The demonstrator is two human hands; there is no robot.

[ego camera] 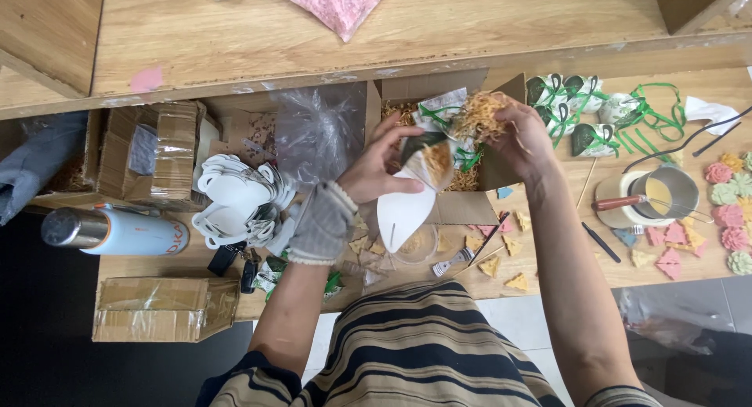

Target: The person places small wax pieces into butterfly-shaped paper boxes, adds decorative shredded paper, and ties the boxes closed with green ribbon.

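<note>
My left hand (380,168) holds a white paper cone-shaped package (407,207) with a dark green patterned top, open at the top with tan shredded filler inside. My right hand (521,137) pinches a tuft of tan shredded paper filler (479,113) just above the package's opening. Both hands hover over an open cardboard box (462,207) that holds more filler and green ribbon. A grey knitted cuff covers my left wrist (323,223).
Finished green-and-white pouches with green ribbon (580,109) lie at right. A small metal pot of yellow wax (666,191), coloured flower and triangle shapes (724,215), a stack of white cut-outs (235,199), a steel flask (113,231), cardboard boxes (164,309) and a clear plastic bag (317,133) surround me.
</note>
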